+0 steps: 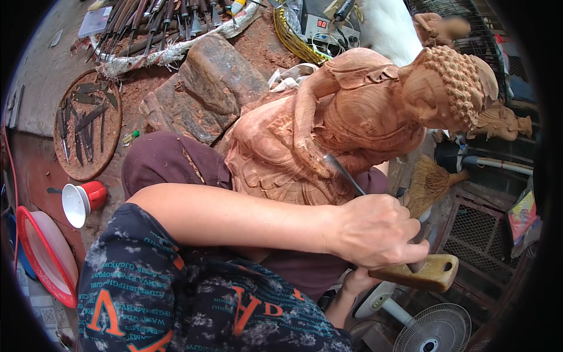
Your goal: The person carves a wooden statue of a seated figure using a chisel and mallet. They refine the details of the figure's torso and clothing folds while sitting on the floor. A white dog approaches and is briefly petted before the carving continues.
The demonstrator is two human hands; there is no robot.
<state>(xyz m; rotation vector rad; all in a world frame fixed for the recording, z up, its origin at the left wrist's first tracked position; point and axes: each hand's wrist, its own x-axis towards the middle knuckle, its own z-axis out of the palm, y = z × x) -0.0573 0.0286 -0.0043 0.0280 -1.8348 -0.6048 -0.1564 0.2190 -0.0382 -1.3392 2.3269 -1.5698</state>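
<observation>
A carved wooden statue [352,123] of a seated figure with a knobbed head leans across my lap, its head to the right. My left hand [375,229] is closed around a carving chisel [346,173], whose metal blade points up-left toward the statue's hand and lap. Below, my right hand [359,283] grips a worn wooden mallet [431,274] with a hole near its end. The mallet lies just under my left fist, close to the chisel's butt. My left forearm hides the statue's lower edge, and the right hand's fingers are partly hidden.
Many carving tools [170,20] lie at the back left. A round board [88,126] holds several blades. Wood blocks [214,76] sit behind my knee. A red-and-white cup [85,202] stands left. At right are a straw broom [431,185] and a fan [431,337].
</observation>
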